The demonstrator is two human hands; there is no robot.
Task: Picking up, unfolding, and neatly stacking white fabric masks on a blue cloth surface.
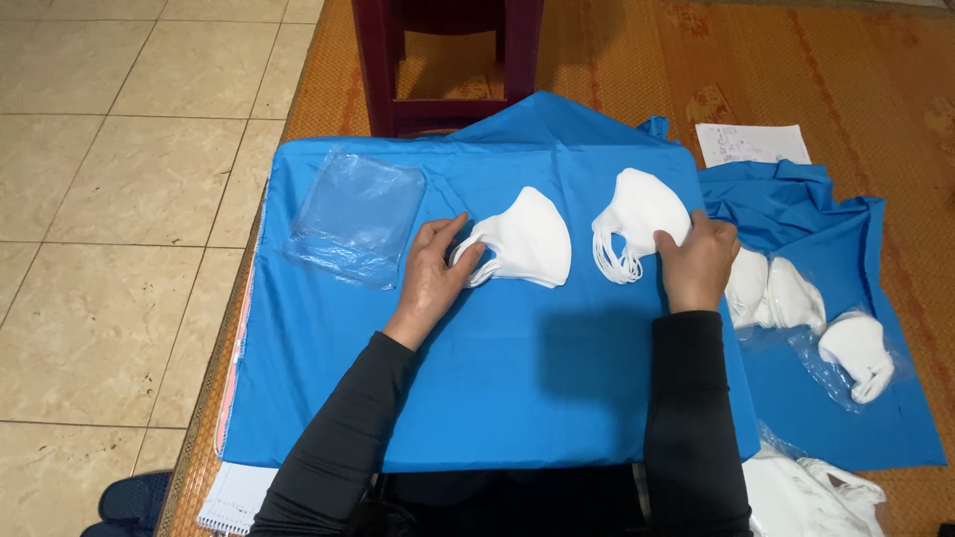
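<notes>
Your left hand [430,281] pinched the ear loops of the left mask stack [527,239]. Your right hand [696,261] gripped the right mask stack [637,214], both on the blue cloth [477,378] over the bench.

- You see even, fairly bright indoor light from above.
- A soft shadow falls on the blue cloth [497,358] between your forearms.
- Mild glare marks the clear plastic bag [356,214].
- Focus stays sharp throughout.

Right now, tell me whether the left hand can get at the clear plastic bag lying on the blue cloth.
Probably yes: the clear plastic bag lies flat just beside the left hand, with only bare blue cloth between, though that hand is on a white mask stack.
</notes>
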